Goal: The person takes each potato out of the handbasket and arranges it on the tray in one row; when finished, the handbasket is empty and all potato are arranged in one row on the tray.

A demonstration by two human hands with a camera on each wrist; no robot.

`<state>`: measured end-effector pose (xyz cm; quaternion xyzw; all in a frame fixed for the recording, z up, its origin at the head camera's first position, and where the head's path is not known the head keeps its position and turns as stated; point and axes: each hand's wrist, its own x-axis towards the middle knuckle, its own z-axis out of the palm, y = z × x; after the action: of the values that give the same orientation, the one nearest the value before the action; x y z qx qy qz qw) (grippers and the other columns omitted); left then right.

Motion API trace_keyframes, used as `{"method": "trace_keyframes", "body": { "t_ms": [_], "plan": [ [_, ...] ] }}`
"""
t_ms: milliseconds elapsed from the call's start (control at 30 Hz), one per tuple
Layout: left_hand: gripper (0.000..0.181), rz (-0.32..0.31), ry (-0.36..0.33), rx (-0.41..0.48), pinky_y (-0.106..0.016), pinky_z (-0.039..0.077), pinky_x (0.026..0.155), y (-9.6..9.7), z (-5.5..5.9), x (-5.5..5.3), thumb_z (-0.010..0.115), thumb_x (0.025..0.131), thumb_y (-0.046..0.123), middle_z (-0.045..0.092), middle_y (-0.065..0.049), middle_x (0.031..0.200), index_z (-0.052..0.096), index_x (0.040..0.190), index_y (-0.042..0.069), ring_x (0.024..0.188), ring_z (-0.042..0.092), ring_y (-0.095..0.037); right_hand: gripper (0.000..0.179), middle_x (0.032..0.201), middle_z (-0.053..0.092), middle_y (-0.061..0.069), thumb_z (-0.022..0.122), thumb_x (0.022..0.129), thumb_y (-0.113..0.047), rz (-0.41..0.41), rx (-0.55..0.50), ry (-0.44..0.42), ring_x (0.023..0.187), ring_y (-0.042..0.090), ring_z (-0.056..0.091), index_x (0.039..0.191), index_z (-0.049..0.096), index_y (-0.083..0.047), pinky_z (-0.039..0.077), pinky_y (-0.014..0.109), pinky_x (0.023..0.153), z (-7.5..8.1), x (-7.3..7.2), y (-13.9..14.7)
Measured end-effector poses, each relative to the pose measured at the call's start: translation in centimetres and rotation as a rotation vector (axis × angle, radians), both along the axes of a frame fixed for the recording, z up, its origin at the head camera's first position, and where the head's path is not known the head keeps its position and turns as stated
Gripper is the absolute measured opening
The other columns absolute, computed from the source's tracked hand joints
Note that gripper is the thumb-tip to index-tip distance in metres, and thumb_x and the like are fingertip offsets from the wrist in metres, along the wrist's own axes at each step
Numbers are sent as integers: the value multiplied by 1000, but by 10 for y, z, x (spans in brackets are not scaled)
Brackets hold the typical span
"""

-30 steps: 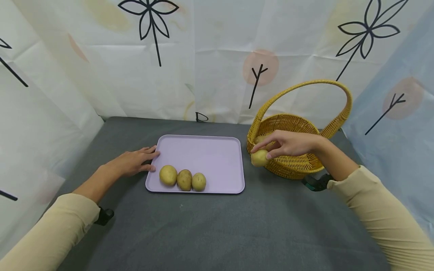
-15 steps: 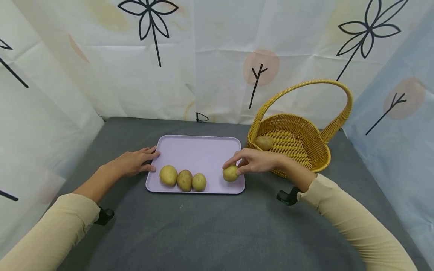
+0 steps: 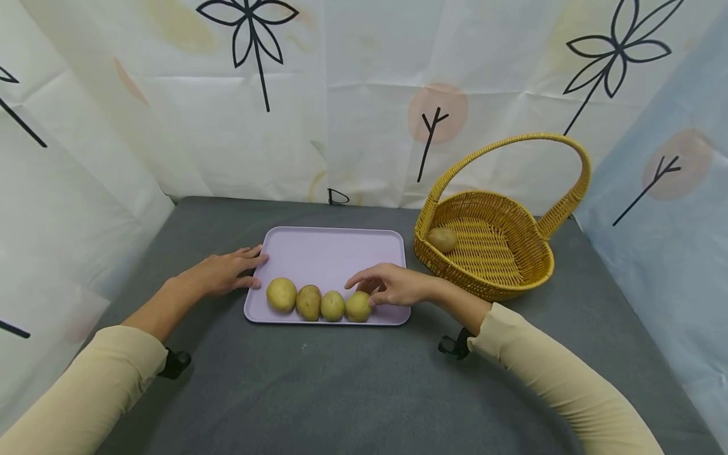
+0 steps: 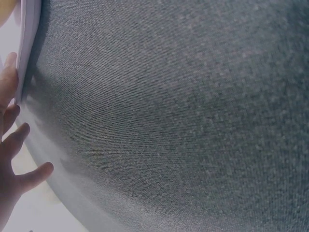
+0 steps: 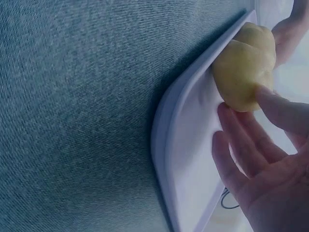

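Observation:
My right hand (image 3: 392,284) holds a yellow potato (image 3: 358,307) low at the tray's near edge, thumb against its right side. In the right wrist view the thumb (image 5: 270,99) touches this potato (image 5: 244,77) and the other fingers lie close to its end. Left of it, a small potato (image 3: 332,306), a brownish potato (image 3: 309,303) and a larger potato (image 3: 281,295) line up along the near rim of the lilac tray (image 3: 330,246). My left hand (image 3: 227,272) rests at the tray's left edge with spread fingers; the left wrist view shows its fingers (image 4: 17,140) beside the rim.
A yellow wicker basket (image 3: 489,281) with a tall arched handle stands right of the tray. One potato (image 3: 442,240) lies inside, at its left. Grey cloth (image 3: 318,392) covers the table, and a patterned white curtain (image 3: 364,126) hangs behind it.
My right hand has carried a potato from the basket leftward to the tray, beside the row of potatoes. My left hand has stayed at the tray's edge.

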<state>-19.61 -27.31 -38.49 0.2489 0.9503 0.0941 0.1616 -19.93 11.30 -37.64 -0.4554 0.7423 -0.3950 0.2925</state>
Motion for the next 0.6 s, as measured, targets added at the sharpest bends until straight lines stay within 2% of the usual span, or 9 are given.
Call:
{"method": "trace_keyframes", "body": {
  "t_ms": [100, 333, 600],
  "plan": [
    [67, 1, 3, -2, -74, 28, 100, -1, 2, 1, 62, 97, 38, 28, -28, 157, 42, 150, 1, 141, 29, -51, 40, 128, 63, 23, 61, 92, 10, -24, 5, 45, 115, 28, 62, 131, 57, 8, 51, 38, 95, -2, 0, -2],
    [68, 3, 0, -2, -75, 28, 99, 0, 3, 3, 62, 97, 38, 28, -29, 157, 42, 149, 0, 141, 29, -52, 37, 129, 62, 25, 57, 94, 9, -44, 21, 53, 118, 31, 61, 131, 57, 10, 49, 40, 99, -4, 1, -2],
    [68, 10, -10, -2, -75, 28, 99, 1, 3, 3, 62, 97, 39, 28, -29, 157, 42, 149, 0, 140, 29, -52, 39, 131, 61, 23, 57, 96, 6, -51, 74, 80, 119, 33, 61, 135, 54, 9, 48, 44, 100, 1, 4, 1]
  ]
}}
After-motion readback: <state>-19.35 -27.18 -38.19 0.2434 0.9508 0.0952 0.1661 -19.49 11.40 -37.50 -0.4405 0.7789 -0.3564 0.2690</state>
